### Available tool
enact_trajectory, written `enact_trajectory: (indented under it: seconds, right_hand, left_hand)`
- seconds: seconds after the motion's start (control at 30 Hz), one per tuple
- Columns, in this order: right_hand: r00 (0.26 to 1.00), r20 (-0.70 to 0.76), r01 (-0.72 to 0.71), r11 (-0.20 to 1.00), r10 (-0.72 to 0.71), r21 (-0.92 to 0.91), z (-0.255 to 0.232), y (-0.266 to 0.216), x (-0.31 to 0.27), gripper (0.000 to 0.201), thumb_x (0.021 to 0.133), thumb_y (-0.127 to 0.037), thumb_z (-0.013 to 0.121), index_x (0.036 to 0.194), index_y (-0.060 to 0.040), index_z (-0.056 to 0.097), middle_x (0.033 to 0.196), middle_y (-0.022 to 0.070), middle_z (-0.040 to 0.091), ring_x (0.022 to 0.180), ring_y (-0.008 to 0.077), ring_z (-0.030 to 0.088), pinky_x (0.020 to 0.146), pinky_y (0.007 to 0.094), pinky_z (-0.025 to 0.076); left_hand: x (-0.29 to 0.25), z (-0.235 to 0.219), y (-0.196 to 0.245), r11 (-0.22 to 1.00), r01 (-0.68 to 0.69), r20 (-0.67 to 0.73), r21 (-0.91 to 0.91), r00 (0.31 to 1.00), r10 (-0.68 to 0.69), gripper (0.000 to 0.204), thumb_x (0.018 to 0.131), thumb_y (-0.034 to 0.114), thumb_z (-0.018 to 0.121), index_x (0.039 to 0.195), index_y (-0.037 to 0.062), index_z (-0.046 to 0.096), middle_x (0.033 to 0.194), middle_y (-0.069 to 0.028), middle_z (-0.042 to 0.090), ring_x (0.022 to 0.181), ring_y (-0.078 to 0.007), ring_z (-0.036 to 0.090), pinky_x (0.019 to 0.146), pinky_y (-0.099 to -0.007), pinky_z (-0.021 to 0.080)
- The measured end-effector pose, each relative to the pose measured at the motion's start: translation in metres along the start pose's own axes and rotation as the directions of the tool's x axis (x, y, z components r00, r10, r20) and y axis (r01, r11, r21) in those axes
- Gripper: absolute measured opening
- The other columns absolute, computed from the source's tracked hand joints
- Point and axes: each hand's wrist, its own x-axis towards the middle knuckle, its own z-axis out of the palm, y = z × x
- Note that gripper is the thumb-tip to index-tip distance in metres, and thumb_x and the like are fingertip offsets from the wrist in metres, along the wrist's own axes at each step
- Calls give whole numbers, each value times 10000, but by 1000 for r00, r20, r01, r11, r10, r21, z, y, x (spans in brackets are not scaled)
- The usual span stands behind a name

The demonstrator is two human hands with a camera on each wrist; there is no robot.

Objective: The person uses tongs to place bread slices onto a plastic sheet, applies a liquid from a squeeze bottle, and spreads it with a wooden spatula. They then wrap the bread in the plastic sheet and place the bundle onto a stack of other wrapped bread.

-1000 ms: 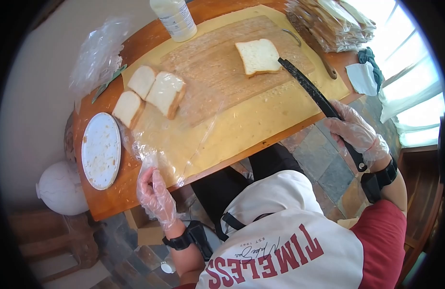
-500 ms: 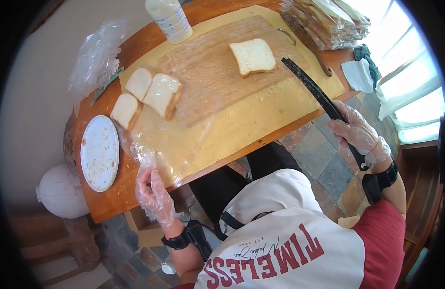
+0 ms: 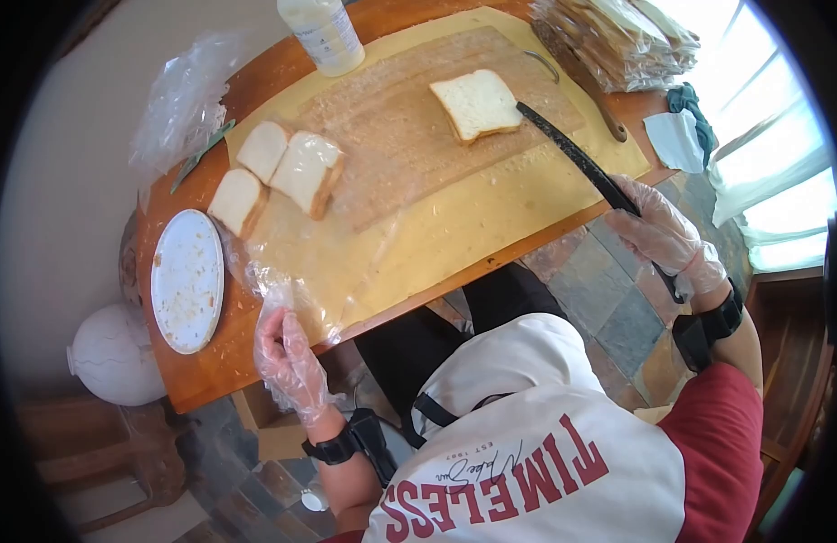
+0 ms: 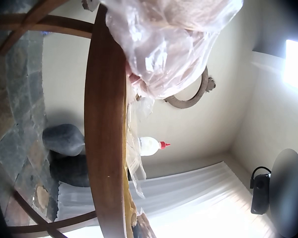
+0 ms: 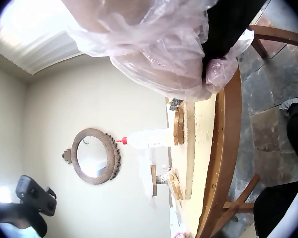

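Note:
In the head view, my gloved right hand grips a long black tool. Its far tip is at the right edge of a bread slice lying on the wooden board; contact is hard to tell. My gloved left hand, fingers curled, is at the table's front edge, pinching clear plastic spread over the tabletop. Several bread slices lie together beyond it. Gloves fill the tops of both wrist views, at the left hand and right hand.
A white oval plate with crumbs sits at the left. At the back stand a bottle and, farther right, a stack of bagged bread. A wood-handled knife lies beside the board; a white cloth is at the right end.
The black tool's tip moved away from the single slice, then back left to its edge. My left hand has stayed nearly still. The head view shifted slightly.

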Motion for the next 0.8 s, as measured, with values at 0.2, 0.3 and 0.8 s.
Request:
enact_trajectory:
  seconds: [0.2, 0.3, 0.8]
  right_hand:
    - [999, -10, -34, 987, 36, 154, -5, 0, -12, 402, 885, -146, 574, 1277, -78, 511, 644, -58, 446, 513, 23, 430, 453, 177, 371]
    - [999, -9, -32, 975, 35, 221, -5, 2, -16, 378, 877, -138, 586, 1241, -57, 521, 646, -51, 459, 512, 25, 434, 451, 177, 374]
    - [999, 34, 10, 995, -13, 95, 10, -11, -3, 300, 893, -212, 580, 1144, -53, 536, 636, -32, 458, 481, 46, 445, 445, 198, 384]
  left_hand:
    - [0, 1, 1, 1000, 0, 1, 12, 1000, 0, 174, 904, 94, 595, 1027, -25, 627, 1011, -78, 639, 947, -155, 576, 892, -304, 450]
    - [0, 1, 4, 999, 8, -6, 32, 1000, -7, 171, 903, 96, 599, 1022, -23, 631, 1003, -77, 640, 943, -154, 577, 887, -303, 451]
    - [1, 3, 3, 1000, -26, -24, 5, 999, 26, 146, 894, 55, 611, 1003, -42, 624, 979, -77, 630, 890, -138, 571, 826, -263, 462]
